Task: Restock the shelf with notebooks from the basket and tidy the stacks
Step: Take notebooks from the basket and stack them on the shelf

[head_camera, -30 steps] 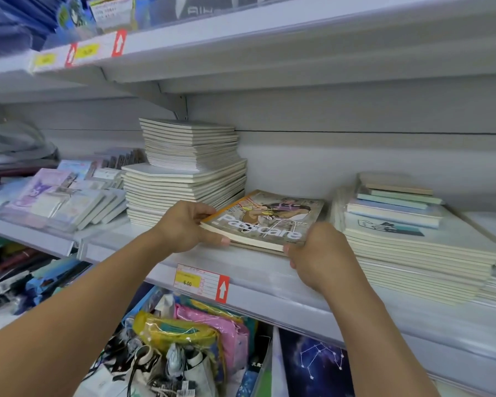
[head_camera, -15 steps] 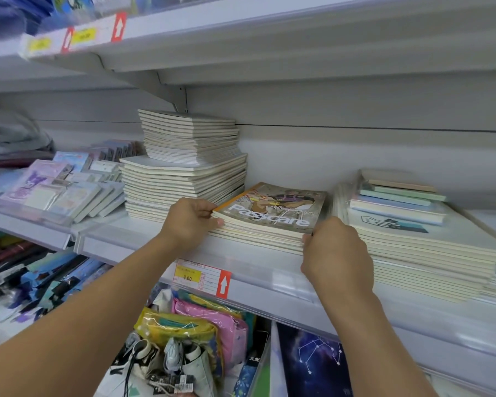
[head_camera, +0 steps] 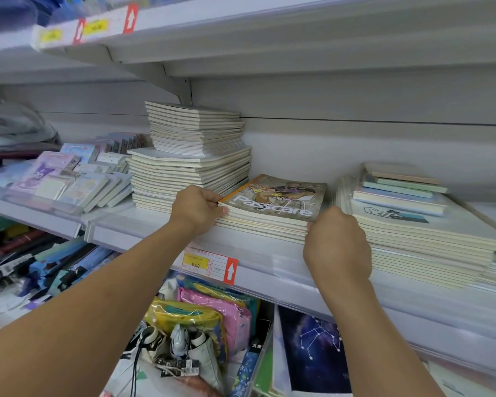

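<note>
Shelf (head_camera: pixel 161 224): tall stack (head_camera: pixel 189 164) beside notebooks (head_camera: pixel 272 207)

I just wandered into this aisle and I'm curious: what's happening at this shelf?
A person is tidying notebooks on a shop shelf. Both hands grip a short stack of notebooks topped by an illustrated cover: the left hand at its left front corner, the right hand at its right front corner. The stack sits between a taller pile of cream notebooks and a wide pile on the right.

White shelf (head_camera: pixel 166 224) (price-tagged) under 3 notebook stacks (head_camera: pixel 269 222).
</note>
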A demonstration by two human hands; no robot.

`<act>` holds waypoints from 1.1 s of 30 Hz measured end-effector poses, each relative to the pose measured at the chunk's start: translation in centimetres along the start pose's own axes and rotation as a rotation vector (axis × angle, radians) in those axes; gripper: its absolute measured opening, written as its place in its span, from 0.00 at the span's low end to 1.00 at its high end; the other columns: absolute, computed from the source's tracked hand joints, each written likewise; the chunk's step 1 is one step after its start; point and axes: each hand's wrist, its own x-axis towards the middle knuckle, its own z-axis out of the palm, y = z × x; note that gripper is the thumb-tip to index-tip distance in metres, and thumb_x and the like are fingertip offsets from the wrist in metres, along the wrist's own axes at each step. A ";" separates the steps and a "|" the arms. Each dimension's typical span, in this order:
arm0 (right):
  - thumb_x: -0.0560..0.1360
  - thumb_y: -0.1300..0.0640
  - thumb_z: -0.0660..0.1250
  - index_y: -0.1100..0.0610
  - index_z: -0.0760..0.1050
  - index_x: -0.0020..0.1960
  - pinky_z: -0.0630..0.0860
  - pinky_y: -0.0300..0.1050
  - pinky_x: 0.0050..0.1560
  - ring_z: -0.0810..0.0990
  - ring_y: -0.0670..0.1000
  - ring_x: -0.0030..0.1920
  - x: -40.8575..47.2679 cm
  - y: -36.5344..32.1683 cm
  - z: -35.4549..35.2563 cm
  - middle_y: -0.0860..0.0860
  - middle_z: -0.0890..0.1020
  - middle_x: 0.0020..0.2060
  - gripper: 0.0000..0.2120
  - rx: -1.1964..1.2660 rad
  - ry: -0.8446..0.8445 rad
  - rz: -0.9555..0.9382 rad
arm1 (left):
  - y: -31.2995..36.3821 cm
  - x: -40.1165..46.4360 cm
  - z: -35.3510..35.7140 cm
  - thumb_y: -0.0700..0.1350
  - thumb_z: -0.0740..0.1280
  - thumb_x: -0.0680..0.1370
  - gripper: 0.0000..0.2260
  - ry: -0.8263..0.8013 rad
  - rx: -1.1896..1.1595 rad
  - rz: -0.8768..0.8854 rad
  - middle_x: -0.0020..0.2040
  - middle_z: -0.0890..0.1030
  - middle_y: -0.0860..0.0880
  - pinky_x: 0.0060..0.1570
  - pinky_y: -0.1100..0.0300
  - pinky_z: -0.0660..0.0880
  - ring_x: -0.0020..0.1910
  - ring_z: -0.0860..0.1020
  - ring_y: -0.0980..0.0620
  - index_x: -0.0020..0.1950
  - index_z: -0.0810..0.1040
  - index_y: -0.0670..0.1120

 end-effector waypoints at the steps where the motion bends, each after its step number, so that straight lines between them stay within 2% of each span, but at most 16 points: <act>1: 0.79 0.64 0.61 0.59 0.77 0.53 0.69 0.46 0.41 0.80 0.61 0.49 -0.1 -0.1 0.1 0.57 0.81 0.50 0.07 0.000 0.015 -0.005 | 0.1 -0.2 -0.1 0.41 0.77 0.71 0.08 0.015 0.040 0.016 0.44 0.85 0.46 0.53 0.53 0.80 0.46 0.83 0.46 0.48 0.84 0.44; 3: 0.78 0.64 0.62 0.59 0.78 0.49 0.73 0.47 0.40 0.81 0.61 0.45 -0.4 -0.1 0.0 0.57 0.82 0.46 0.06 -0.010 0.105 -0.050 | 0.1 -1.1 -0.9 0.43 0.76 0.72 0.10 0.055 0.170 0.100 0.47 0.84 0.47 0.52 0.64 0.74 0.49 0.80 0.51 0.51 0.84 0.42; 5: 0.79 0.60 0.62 0.57 0.80 0.48 0.76 0.47 0.38 0.81 0.61 0.39 -1.3 -0.4 -0.7 0.57 0.82 0.38 0.08 0.047 0.307 -0.222 | 0.1 -3.7 -2.3 0.46 0.75 0.73 0.14 0.123 0.241 0.256 0.50 0.83 0.48 0.47 0.71 0.70 0.48 0.78 0.56 0.56 0.83 0.42; 7: 0.79 0.54 0.64 0.55 0.81 0.46 0.73 0.45 0.34 0.77 0.57 0.31 -4.0 -1.6 -1.2 0.52 0.79 0.28 0.09 0.289 0.475 -0.501 | -1.0 -7.7 -4.4 0.48 0.73 0.74 0.12 0.202 0.185 0.397 0.47 0.83 0.53 0.44 0.70 0.73 0.46 0.79 0.59 0.57 0.81 0.46; 8: 0.79 0.53 0.64 0.54 0.81 0.43 0.70 0.44 0.33 0.74 0.54 0.28 -6.0 -2.2 -1.0 0.48 0.76 0.24 0.09 0.453 0.437 -0.610 | -2.2 -10.2 -5.5 0.47 0.72 0.75 0.10 0.223 0.168 0.425 0.44 0.82 0.55 0.41 0.71 0.74 0.44 0.79 0.61 0.55 0.81 0.47; 10: 0.78 0.50 0.65 0.53 0.78 0.38 0.69 0.45 0.34 0.71 0.51 0.26 -10.2 -3.4 1.8 0.46 0.70 0.21 0.12 0.615 0.116 -0.718 | -6.0 -15.2 -7.6 0.46 0.72 0.75 0.05 0.165 0.258 0.372 0.39 0.81 0.55 0.38 0.73 0.73 0.40 0.79 0.59 0.50 0.81 0.48; 12: 0.77 0.47 0.66 0.53 0.79 0.38 0.72 0.45 0.36 0.71 0.46 0.28 -15.1 -3.1 6.9 0.44 0.71 0.23 0.13 0.424 -0.372 -0.824 | -11.6 -20.5 -9.5 0.45 0.73 0.74 0.05 -0.074 0.375 0.158 0.36 0.82 0.52 0.39 0.67 0.75 0.37 0.80 0.56 0.46 0.82 0.45; 14: 0.76 0.47 0.71 0.54 0.83 0.45 0.76 0.44 0.41 0.74 0.42 0.31 -20.7 -1.2 12.9 0.44 0.77 0.29 0.10 0.211 -0.897 -0.879 | -17.4 -25.5 -11.2 0.46 0.74 0.74 0.06 -0.324 0.464 -0.146 0.36 0.82 0.51 0.43 0.60 0.77 0.38 0.81 0.53 0.45 0.83 0.44; 15: 0.74 0.47 0.73 0.56 0.83 0.51 0.77 0.44 0.46 0.79 0.44 0.36 -23.2 0.2 15.8 0.46 0.81 0.36 0.13 0.122 -1.111 -0.854 | -19.6 -27.7 -11.8 0.48 0.73 0.74 0.07 -0.458 0.561 -0.277 0.38 0.82 0.52 0.46 0.59 0.76 0.42 0.82 0.52 0.47 0.83 0.45; 16: 0.73 0.45 0.74 0.57 0.80 0.59 0.78 0.45 0.52 0.82 0.49 0.45 -25.6 2.1 18.5 0.51 0.84 0.45 0.21 -0.017 -1.265 -0.816 | -21.0 -29.5 -12.1 0.51 0.72 0.75 0.10 -0.600 0.675 -0.360 0.42 0.83 0.52 0.50 0.60 0.75 0.48 0.81 0.51 0.51 0.82 0.47; 18: 0.68 0.40 0.76 0.59 0.68 0.72 0.73 0.47 0.64 0.76 0.57 0.64 -29.4 6.8 23.0 0.57 0.76 0.65 0.40 -0.328 -1.410 -0.719 | -22.1 -31.8 -12.3 0.54 0.69 0.76 0.14 -0.776 0.757 -0.378 0.52 0.82 0.51 0.56 0.59 0.74 0.55 0.79 0.50 0.57 0.81 0.48; 20: 0.61 0.34 0.78 0.59 0.66 0.73 0.72 0.50 0.65 0.74 0.57 0.66 -31.0 11.2 25.6 0.55 0.73 0.68 0.49 -0.521 -1.394 -0.646 | -21.9 -32.8 -12.6 0.55 0.66 0.78 0.15 -0.803 0.719 -0.363 0.54 0.81 0.51 0.58 0.57 0.73 0.57 0.78 0.50 0.61 0.79 0.49; 24: 0.51 0.31 0.80 0.57 0.69 0.68 0.76 0.48 0.60 0.77 0.55 0.61 -30.1 17.4 28.4 0.53 0.76 0.64 0.54 -0.617 -1.276 -0.372 | -23.2 -34.5 -14.4 0.56 0.63 0.80 0.17 -0.872 0.752 -0.398 0.60 0.80 0.51 0.57 0.59 0.70 0.57 0.75 0.51 0.67 0.74 0.52; 27: 0.38 0.24 0.77 0.55 0.62 0.75 0.73 0.50 0.66 0.73 0.56 0.68 -30.5 19.5 30.0 0.54 0.71 0.71 0.72 -0.639 -1.262 -0.299 | -24.3 -35.2 -15.7 0.58 0.62 0.80 0.21 -0.967 0.820 -0.440 0.64 0.76 0.51 0.60 0.58 0.69 0.62 0.73 0.50 0.70 0.71 0.52; 30: 0.38 0.27 0.78 0.53 0.47 0.80 0.62 0.56 0.74 0.58 0.60 0.77 -32.2 20.5 30.8 0.58 0.54 0.78 0.80 -0.595 -1.250 -0.212 | -24.7 -35.3 -15.5 0.59 0.60 0.80 0.25 -1.043 0.931 -0.445 0.70 0.71 0.50 0.63 0.56 0.67 0.68 0.70 0.48 0.74 0.66 0.49; 33: 0.34 0.27 0.78 0.52 0.48 0.79 0.62 0.56 0.74 0.58 0.60 0.75 -33.3 19.7 30.1 0.57 0.57 0.76 0.81 -0.556 -1.207 -0.190 | -24.1 -34.8 -14.7 0.59 0.59 0.81 0.26 -1.036 1.000 -0.368 0.70 0.71 0.49 0.62 0.55 0.68 0.68 0.71 0.47 0.75 0.65 0.47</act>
